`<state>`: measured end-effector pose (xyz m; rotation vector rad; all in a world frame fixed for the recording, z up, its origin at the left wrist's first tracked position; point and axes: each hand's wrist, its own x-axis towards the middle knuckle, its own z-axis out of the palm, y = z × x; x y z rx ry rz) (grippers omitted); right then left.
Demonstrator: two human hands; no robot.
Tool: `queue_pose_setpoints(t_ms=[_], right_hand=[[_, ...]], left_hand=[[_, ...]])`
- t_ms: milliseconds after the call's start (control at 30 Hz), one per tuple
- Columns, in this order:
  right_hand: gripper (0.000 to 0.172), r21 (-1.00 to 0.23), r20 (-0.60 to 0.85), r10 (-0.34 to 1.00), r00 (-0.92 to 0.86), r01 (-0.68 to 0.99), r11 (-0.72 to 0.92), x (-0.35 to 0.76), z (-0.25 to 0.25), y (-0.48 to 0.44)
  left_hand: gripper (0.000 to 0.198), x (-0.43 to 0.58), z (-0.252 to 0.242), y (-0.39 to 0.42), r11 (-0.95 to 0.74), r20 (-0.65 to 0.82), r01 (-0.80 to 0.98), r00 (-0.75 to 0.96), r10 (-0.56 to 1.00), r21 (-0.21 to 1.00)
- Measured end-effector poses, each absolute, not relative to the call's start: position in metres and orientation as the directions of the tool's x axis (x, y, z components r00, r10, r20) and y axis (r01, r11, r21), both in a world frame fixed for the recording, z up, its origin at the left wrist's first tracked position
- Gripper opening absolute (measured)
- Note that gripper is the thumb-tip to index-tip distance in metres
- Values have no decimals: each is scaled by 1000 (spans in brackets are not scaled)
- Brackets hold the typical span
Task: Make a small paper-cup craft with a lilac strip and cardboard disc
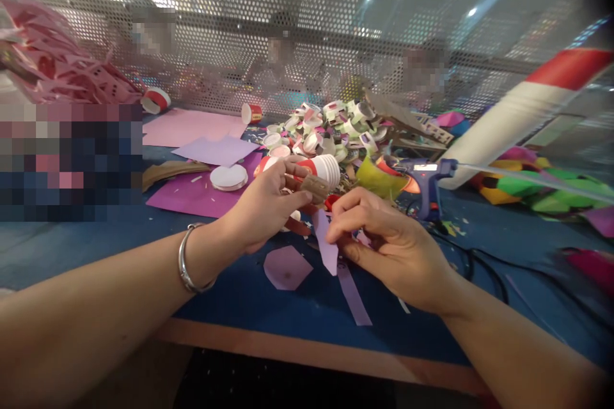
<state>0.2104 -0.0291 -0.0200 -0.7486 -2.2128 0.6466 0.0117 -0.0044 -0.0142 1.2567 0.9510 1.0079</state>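
My left hand (259,208), with a silver bangle on its wrist, grips a small brown piece that looks like cardboard (315,189) between thumb and fingers. My right hand (391,246) pinches a light purple paper strip (326,246), whose upper end reaches just below the brown piece; I cannot tell whether they are joined. Under the hands on the blue table (230,294) lie a purple paper polygon (288,268) and another purple strip (355,297). Right behind the left hand, a stack of red and white paper cups (326,170) lies on its side.
A blue glue gun (426,182) stands at the right, its black cable (480,262) trailing over the table. Cut cup pieces (330,121) are heaped at the back. Purple sheets (182,199) bear a round white lid (229,177). A large white and red tube (518,115) leans at right.
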Motion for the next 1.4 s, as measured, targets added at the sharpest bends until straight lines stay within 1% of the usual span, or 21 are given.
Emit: queue_pose_setpoints(t_ms=[100, 267, 400, 500, 667, 833, 933, 1000, 1067, 1100, 1167, 1200, 1267, 1400], right_hand=[[22, -605, 452, 653, -608, 329, 725, 209, -22, -28], [20, -601, 429, 652, -625, 341, 723, 206, -24, -27], [23, -586, 476, 695, -539, 395, 707, 205, -24, -28], [26, -529, 534, 680, -503, 428, 733, 206, -24, -27], [32, -387, 567, 599, -564, 460, 799, 207, -25, -24], [32, -328, 585, 587, -560, 498, 803, 207, -24, -25], [31, -329, 593, 587, -552, 499, 802, 207, -23, -27], [27, -348, 607, 593, -529, 493, 797, 206, -22, -29], [21, -415, 609, 637, -473, 495, 763, 204, -21, -30], [18, -480, 586, 684, -434, 495, 725, 203, -21, -31], [12, -639, 487, 797, -357, 476, 604, 201, -22, -33], [12, -711, 431, 841, -327, 451, 540, 200, -23, -33], [16, -805, 363, 885, -292, 380, 456, 197, -26, -32], [22, -876, 333, 904, -268, 265, 402, 194, -32, -27]], left_hand=[[19, 11, -13, -6, 95, -41, -151, 329, 943, 984], [19, 10, -12, -5, 132, -43, -279, 305, 952, 951], [20, 10, -11, -5, 141, -41, -327, 294, 955, 935], [19, 10, -10, -5, 166, -62, -358, 285, 956, 919], [12, 10, -10, -5, 237, -124, -371, 304, 945, 898], [10, 11, -12, -6, 269, -125, -383, 361, 924, 884], [8, 12, -13, -7, 291, -133, -390, 385, 913, 873], [8, 12, -15, -7, 277, -117, -407, 375, 919, 870], [9, 11, -16, -6, 241, -83, -434, 351, 933, 868], [10, 11, -17, -6, 221, -64, -447, 340, 938, 867], [12, 12, -17, -6, 187, -33, -467, 318, 947, 864], [13, 13, -18, -6, 173, -23, -473, 306, 952, 864], [14, 15, -17, -8, 162, -20, -475, 290, 957, 865], [14, 18, -17, -10, 196, -62, -455, 293, 954, 869]])
